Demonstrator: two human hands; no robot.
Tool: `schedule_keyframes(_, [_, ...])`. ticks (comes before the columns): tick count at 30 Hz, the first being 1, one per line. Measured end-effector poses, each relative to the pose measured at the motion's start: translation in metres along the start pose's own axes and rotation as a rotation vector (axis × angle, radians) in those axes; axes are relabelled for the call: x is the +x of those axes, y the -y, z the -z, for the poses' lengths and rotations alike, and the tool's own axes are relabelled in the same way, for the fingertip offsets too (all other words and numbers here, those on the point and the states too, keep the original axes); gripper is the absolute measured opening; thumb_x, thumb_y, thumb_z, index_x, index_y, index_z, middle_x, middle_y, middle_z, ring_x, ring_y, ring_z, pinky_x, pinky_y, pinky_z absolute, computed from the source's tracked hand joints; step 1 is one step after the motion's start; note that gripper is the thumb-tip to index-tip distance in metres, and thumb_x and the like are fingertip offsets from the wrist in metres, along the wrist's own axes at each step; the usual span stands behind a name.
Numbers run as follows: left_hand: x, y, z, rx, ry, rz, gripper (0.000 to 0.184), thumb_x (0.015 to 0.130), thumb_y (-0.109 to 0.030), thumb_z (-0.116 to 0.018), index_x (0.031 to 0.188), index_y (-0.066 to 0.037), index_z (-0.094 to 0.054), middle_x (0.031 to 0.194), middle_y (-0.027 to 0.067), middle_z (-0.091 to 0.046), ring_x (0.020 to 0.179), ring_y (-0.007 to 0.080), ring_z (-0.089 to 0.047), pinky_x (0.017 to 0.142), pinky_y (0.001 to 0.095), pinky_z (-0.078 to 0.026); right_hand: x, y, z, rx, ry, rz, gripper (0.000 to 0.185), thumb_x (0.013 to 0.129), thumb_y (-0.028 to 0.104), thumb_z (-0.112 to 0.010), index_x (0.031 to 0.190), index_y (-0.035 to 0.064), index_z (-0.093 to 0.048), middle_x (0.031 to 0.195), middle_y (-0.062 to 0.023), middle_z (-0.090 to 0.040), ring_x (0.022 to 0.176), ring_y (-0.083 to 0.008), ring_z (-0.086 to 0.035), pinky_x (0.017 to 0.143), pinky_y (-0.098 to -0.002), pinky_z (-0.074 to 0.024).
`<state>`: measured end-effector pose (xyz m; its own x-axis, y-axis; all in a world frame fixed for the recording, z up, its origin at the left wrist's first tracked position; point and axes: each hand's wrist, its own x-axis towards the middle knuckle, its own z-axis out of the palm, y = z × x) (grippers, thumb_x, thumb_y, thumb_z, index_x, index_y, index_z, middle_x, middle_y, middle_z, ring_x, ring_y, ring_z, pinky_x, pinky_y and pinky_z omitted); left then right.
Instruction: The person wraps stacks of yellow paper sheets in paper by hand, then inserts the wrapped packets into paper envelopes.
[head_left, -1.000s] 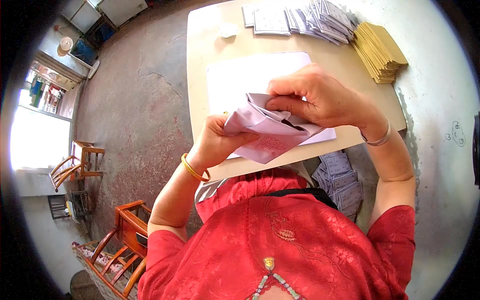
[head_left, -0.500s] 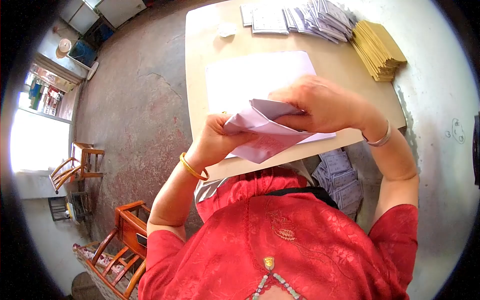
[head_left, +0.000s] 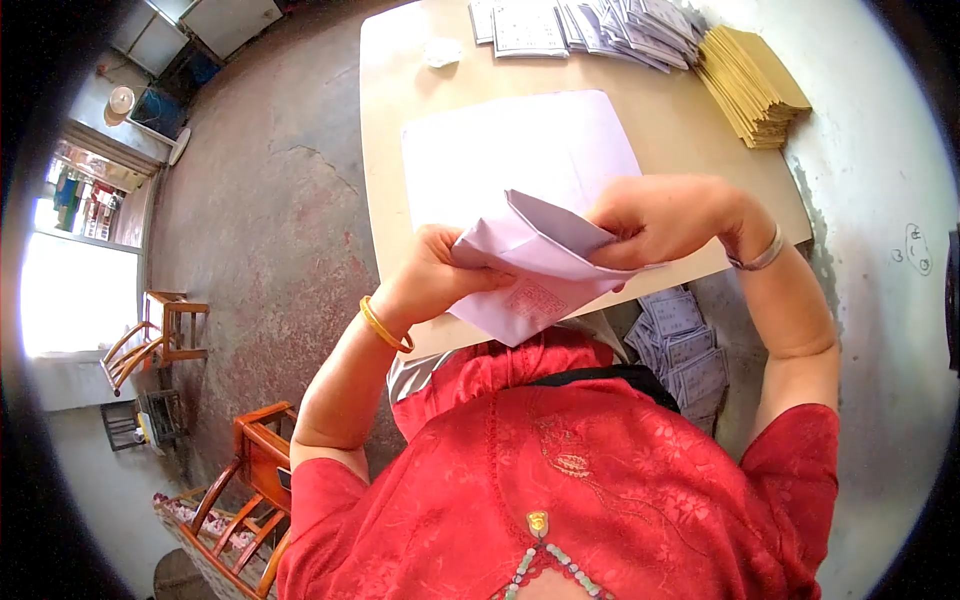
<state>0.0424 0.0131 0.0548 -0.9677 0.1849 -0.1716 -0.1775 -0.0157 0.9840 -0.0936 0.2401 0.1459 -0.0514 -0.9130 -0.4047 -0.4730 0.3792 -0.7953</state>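
Note:
A white paper envelope (head_left: pixel 530 262) with a reddish printed block on its side is held above the table's near edge, its mouth gaping at the top. My left hand (head_left: pixel 440 272) pinches its left side, thumb in front. At the other side, my right hand (head_left: pixel 665 220) grips the envelope's right edge, with some fingers inside the mouth and partly hidden. Behind both hands, a stack of large white paper (head_left: pixel 500 140) lies on the table.
The pale wooden table (head_left: pixel 395 60) carries piles of printed white envelopes (head_left: pixel 530 30), a stack of yellow-brown envelopes (head_left: pixel 752 85) and a small white object (head_left: pixel 442 52). More printed packets (head_left: pixel 685 345) sit low at right, beside the wall (head_left: pixel 870 250). Wooden chairs (head_left: pixel 265 460) stand at left.
My right hand has shifted slightly right and down, and the envelope's mouth is spread wider. The envelope's lower corner hangs a little lower. My left hand keeps its hold.

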Motion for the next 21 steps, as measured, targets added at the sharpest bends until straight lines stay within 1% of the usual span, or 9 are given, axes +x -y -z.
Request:
schedule_keyframes(2, [0.002,0.001,0.001,0.092,-0.008,0.053,0.015,0.078,0.002,-0.075,0.093,0.001,-0.074,0.086,-0.0004,-0.071,0.079,0.0060,-0.062,0.072,0.0249,-0.053,0.000,-0.007,-0.002,0.202,0.028,-0.101,0.016,0.088,0.009,-0.054,0.085,-0.0047,-0.063,0.067,-0.0120,-0.064,0.064,-0.0173,-0.061,0.061,-0.0362,-0.0485])
schedule_keyframes(5, [0.005,0.004,0.000,0.108,0.006,0.065,0.015,0.078,0.001,-0.076,0.092,0.001,-0.074,0.086,-0.0002,-0.072,0.078,0.0061,-0.063,0.071,0.0249,-0.053,0.006,-0.014,-0.004,-0.142,0.087,0.033,0.017,0.088,0.008,-0.054,0.088,-0.0057,-0.063,0.069,-0.0136,-0.065,0.063,-0.0174,-0.060,0.062,-0.0342,-0.0484])
schedule_keyframes(8, [0.006,0.009,0.006,0.076,0.012,0.093,0.017,0.076,0.002,-0.077,0.093,0.000,-0.074,0.088,0.0015,-0.072,0.079,0.0092,-0.065,0.074,0.0274,-0.055,0.000,-0.010,-0.009,-0.145,-0.058,-0.036,0.016,0.087,0.008,-0.056,0.090,-0.0062,-0.063,0.070,-0.0144,-0.064,0.062,-0.0184,-0.059,0.061,-0.0337,-0.0479])
schedule_keyframes(9, [0.006,0.009,0.008,0.068,0.010,0.109,0.019,0.075,0.003,-0.077,0.093,-0.001,-0.074,0.089,0.0022,-0.073,0.080,0.0108,-0.066,0.075,0.0287,-0.055,0.002,-0.019,-0.010,-0.219,-0.210,0.097,0.016,0.089,0.008,-0.057,0.096,-0.0035,-0.065,0.074,-0.0112,-0.067,0.062,-0.0156,-0.061,0.058,-0.0308,-0.0491])
schedule_keyframes(12, [0.003,0.001,0.006,-0.024,-0.014,0.070,0.020,0.076,0.002,-0.076,0.096,0.001,-0.074,0.088,0.0013,-0.072,0.079,0.0082,-0.065,0.074,0.0261,-0.054,-0.008,-0.018,-0.004,0.264,-0.204,-0.015,0.018,0.093,0.010,-0.056,0.104,-0.0004,-0.066,0.080,-0.0067,-0.070,0.068,-0.0116,-0.065,0.060,-0.0270,-0.0522])
schedule_keyframes(13, [0.005,0.002,0.005,-0.009,-0.009,0.074,0.021,0.076,0.002,-0.076,0.096,0.001,-0.074,0.089,0.0016,-0.072,0.080,0.0086,-0.065,0.074,0.0263,-0.054,-0.010,-0.023,0.001,0.283,-0.102,-0.025,0.023,0.096,0.013,-0.055,0.113,0.0016,-0.065,0.089,-0.0044,-0.070,0.072,-0.0088,-0.068,0.061,-0.0241,-0.0544])
schedule_keyframes(16, [0.005,0.006,0.003,0.024,0.004,0.104,0.021,0.076,0.002,-0.076,0.097,0.001,-0.074,0.089,0.0024,-0.072,0.080,0.0093,-0.066,0.074,0.0267,-0.054,-0.006,-0.021,0.000,0.296,0.060,-0.153,0.026,0.098,0.019,-0.055,0.114,0.0007,-0.065,0.092,-0.0059,-0.070,0.075,-0.0098,-0.068,0.061,-0.0240,-0.0546])
schedule_keyframes(19, [0.006,0.007,0.003,-0.016,0.000,0.120,0.020,0.076,0.002,-0.075,0.097,0.001,-0.074,0.089,0.0030,-0.072,0.079,0.0099,-0.066,0.074,0.0271,-0.054,-0.004,-0.023,-0.003,0.197,-0.033,-0.076,0.032,0.100,0.026,-0.055,0.115,0.0002,-0.065,0.094,-0.0052,-0.069,0.079,-0.0098,-0.067,0.062,-0.0242,-0.0548])
schedule_keyframes(21, [0.004,0.014,0.009,-0.104,-0.007,0.092,0.019,0.077,0.002,-0.075,0.096,0.000,-0.074,0.088,0.0035,-0.072,0.079,0.0107,-0.066,0.075,0.0277,-0.054,-0.007,-0.022,-0.002,0.290,-0.201,-0.049,0.026,0.099,0.020,-0.056,0.111,-0.0010,-0.065,0.092,-0.0028,-0.067,0.078,-0.0083,-0.063,0.064,-0.0243,-0.0549])
